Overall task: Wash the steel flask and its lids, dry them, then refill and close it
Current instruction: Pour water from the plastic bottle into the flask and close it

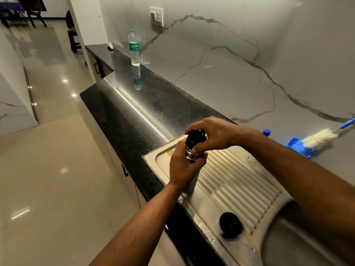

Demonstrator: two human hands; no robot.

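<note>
I am holding the steel flask (pixel 189 186) upright on the sink's drain board (pixel 240 175), my left hand (pixel 182 167) gripping its neck. My right hand (pixel 211 135) is grasping the black lid (pixel 196 138) on top. It is looking hard, smooth and probably slippery, so I am squeezing tight.

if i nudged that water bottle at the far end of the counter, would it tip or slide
The water bottle stands tall and narrow on a small base, so a high nudge would probably tip it. It looks mostly full, so it is likely heavy enough to resist a light touch. The polished countertop mirrors it, so a low push may slide it.
</note>
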